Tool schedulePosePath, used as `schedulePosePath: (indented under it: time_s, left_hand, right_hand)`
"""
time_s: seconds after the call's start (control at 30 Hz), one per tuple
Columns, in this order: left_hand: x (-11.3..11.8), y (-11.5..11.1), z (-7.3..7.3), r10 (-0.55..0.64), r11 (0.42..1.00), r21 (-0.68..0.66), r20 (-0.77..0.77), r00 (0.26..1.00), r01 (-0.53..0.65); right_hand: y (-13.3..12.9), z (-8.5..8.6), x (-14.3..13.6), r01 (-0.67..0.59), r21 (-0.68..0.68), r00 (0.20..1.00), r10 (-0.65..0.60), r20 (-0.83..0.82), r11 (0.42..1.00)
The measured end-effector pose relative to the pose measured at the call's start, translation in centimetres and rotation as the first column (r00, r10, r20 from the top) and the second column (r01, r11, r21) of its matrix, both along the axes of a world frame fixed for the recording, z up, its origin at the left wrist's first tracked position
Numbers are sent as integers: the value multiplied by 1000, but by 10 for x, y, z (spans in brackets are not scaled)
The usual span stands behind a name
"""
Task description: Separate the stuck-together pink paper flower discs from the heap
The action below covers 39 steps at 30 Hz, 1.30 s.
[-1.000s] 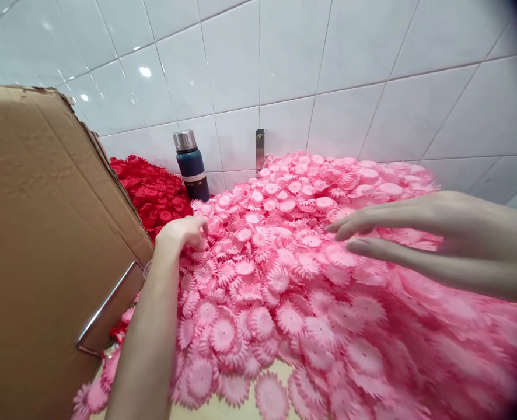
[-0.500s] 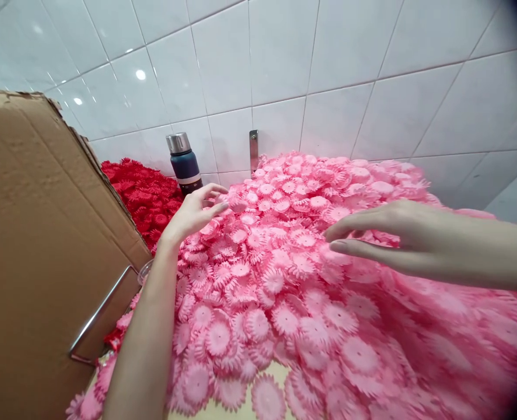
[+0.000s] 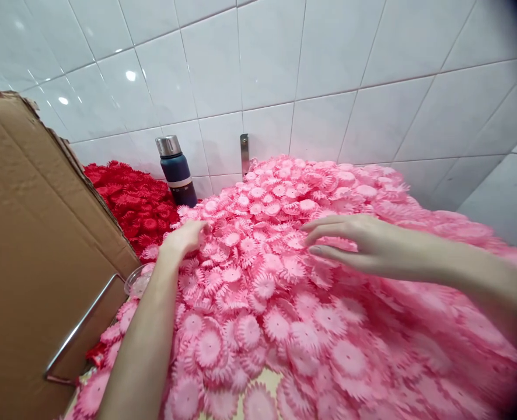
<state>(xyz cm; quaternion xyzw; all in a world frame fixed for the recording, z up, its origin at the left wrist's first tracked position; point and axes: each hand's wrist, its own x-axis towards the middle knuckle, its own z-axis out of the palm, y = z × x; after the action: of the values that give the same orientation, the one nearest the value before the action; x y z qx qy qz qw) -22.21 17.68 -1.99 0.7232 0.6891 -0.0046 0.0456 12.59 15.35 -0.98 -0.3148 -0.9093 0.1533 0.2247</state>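
A large heap of pink fringed flower discs (image 3: pixel 265 286) spreads across the surface. My left hand (image 3: pixel 187 238) rests at the heap's left part, its fingers bent down among the discs and partly hidden. Over the right middle of the heap is my right hand (image 3: pixel 343 239), fingers apart and pointing left, with nothing visible between them. Red discs of the same kind (image 3: pixel 131 195) are piled at the back left, behind my left hand.
A dark blue bottle with a silver cap (image 3: pixel 177 172) stands near the tiled wall (image 3: pixel 271 52). On the left are a cardboard box (image 3: pixel 35 245), a metal bar (image 3: pixel 81 326) and a clear round container (image 3: pixel 135 281). A metal bracket (image 3: pixel 244 154) is behind the heap.
My left hand has come down onto the pink discs, away from the bottle. My right hand has shifted left, and the view has turned slightly right.
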Motion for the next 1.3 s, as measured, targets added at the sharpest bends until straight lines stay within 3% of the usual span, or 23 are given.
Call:
schedulePosePath:
  time_s: [0.1,0.23,0.3,0.37,0.57,0.77,0.93,1.07,1.17,1.23,1.3]
  left_hand:
    - [4,-4,12,-36,997,74,16,999,35]
    - [20,-21,37,-130,969,222,78,988,110]
    - [28,-30,48,-262,932,311,230,937,185]
    - [32,-37,56,-268,934,317,322,908,164]
    - [26,-36,62,-196,903,403,77,978,149]
    - [33,-35,64,-144,942,300,-31,989,147]
    - [29,-37,64,-97,971,215,-61,993,108]
    - [24,-38,65,-77,974,207,-51,996,86]
    - [27,-41,67,-82,979,186,9,997,79]
    - [31,-42,68,-84,982,173,58,995,73]
    - [36,-43,69,-90,982,176,89,992,73]
  right_hand:
    - [4,-17,-16,-26,59,995,20,94,998]
    - [6,-38,-33,-88,34,982,81,169,996]
    - [7,-40,-34,-91,15,974,86,212,996]
    - [8,-36,-32,-47,26,973,40,227,999]
    - [1,-21,-36,110,151,981,-132,145,982]
    - [-10,-42,-54,-28,4,972,27,232,1000]
    - [-4,-55,-57,-4,-20,948,10,320,1000]
    - [3,-51,-53,67,-58,987,-58,151,996]
    - [7,-41,-47,103,-134,983,-121,-136,986]
    - [10,-33,-42,117,-213,911,-190,-365,970]
    - [12,-27,-38,107,-298,789,-264,-555,948]
